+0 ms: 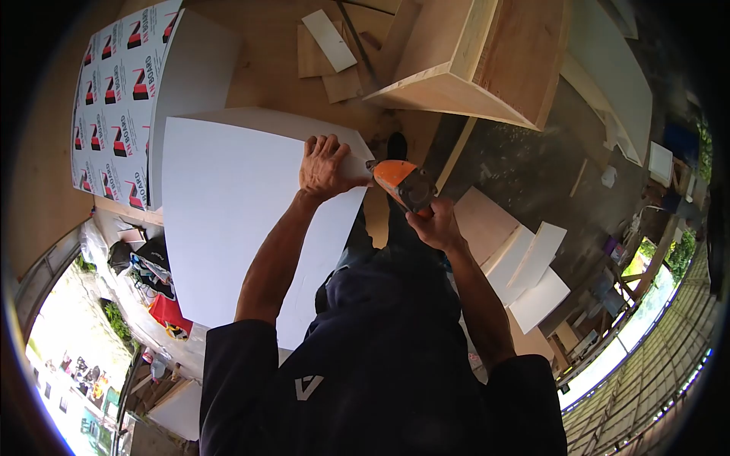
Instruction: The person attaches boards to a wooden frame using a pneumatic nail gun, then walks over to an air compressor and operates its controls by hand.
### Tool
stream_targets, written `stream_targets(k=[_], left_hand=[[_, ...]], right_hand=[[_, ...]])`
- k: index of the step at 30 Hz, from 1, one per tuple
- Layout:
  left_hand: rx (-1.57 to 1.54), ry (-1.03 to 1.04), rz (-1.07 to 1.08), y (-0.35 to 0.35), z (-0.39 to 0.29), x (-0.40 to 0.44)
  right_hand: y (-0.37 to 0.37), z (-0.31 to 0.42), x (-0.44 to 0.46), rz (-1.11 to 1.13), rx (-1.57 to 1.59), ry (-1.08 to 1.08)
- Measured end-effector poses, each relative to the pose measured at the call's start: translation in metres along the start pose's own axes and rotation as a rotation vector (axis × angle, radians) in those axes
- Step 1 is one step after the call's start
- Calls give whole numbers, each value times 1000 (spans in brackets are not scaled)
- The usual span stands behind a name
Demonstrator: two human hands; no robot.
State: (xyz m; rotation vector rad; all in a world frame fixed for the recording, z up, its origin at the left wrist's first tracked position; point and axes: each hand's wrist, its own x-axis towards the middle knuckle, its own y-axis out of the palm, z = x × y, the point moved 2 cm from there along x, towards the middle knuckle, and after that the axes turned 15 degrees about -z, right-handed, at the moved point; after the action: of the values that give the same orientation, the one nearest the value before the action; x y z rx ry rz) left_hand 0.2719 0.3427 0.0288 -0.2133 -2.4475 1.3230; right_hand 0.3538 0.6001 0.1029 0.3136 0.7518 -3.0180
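Note:
A large white panel [236,213] forms the face of a box in front of me, at centre left. My left hand [327,169] lies on the box's upper right edge, its fingers bent over the side and the thumb pointing toward the tool. In my right hand [435,224] is the handle of an orange and black power tool [403,182]. The tool's nose meets or nearly meets the box edge, just right of my left thumb; whether they touch is unclear.
A box with printed sheeting [114,106] stands at the upper left. An open wooden cabinet [456,83] is at the upper right. Loose boards [525,266] lie right of my right arm, and offcuts [328,42] lie beyond the white box. My shoe [397,144] shows below.

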Motion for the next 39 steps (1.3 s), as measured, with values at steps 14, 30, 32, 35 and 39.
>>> stream_targets(k=[14,30,32,35,39], left_hand=[[-33,6,-44,0,1,1],[-85,15,-77,1,2,1],[-85,8,-69,0,2,0],[-75,2,-57,0,2,0],[-94,-23,-24,-1,1,0]], right_hand=[[11,18,4,38,-38,9],[14,19,5,37,-84,-31],[14,20,5,33,-96,-37],[15,22,7,43,-106,-53],[20,24,13,44,-98,-56]])
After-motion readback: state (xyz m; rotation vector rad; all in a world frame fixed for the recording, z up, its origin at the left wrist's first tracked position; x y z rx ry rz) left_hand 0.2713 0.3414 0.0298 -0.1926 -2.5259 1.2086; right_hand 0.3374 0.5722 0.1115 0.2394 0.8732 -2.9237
